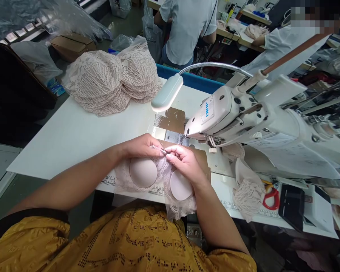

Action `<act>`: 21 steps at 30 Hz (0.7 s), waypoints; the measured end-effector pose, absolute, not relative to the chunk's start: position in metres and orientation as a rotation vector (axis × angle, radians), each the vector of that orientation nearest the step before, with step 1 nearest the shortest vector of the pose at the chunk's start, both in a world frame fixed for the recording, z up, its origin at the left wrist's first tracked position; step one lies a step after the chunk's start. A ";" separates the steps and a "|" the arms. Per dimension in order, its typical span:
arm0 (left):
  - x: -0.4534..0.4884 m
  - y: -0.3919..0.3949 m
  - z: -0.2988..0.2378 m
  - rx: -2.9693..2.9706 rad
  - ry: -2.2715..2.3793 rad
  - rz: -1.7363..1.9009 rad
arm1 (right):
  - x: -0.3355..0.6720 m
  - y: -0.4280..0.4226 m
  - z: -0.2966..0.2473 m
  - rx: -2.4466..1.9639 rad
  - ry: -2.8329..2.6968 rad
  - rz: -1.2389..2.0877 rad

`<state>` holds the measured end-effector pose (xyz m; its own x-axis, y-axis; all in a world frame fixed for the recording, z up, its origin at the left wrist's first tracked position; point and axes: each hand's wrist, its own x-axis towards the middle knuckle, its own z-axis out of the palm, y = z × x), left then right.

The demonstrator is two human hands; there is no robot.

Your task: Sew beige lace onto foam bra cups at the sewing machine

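Note:
A pale pink lace bra (143, 172) with two smooth, light cups hangs over the front edge of the sewing table, below my hands. My left hand (143, 146) is closed, pinching the lace at the middle between the cups. Meeting it fingertip to fingertip, my right hand (187, 161) is also closed on the bra's upper edge. A small, shiny metal piece (164, 151) shows between the fingertips; its kind is unclear. Just behind the hands is the needle area of a white JUKI sewing machine (215, 109).
Stacked beige lace cups (99, 81) fill the table's back left. A lamp (167, 92) on a bendable neck hangs over the machine bed. Right of it lie lace pieces (248, 194), red-handled scissors (271, 199) and a black phone-like object (291, 206). Two people in white shirts work beyond.

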<state>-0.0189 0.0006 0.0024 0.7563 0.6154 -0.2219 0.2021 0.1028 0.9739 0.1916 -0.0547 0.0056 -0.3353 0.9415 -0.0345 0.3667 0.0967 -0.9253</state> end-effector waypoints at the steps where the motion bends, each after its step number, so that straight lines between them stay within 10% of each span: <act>1: -0.019 0.001 0.003 1.471 0.708 0.345 | 0.191 -0.055 0.005 -1.283 -1.784 1.208; 21: -0.063 0.018 0.017 1.606 0.905 0.103 | 0.189 -0.055 0.004 -1.365 -1.787 1.310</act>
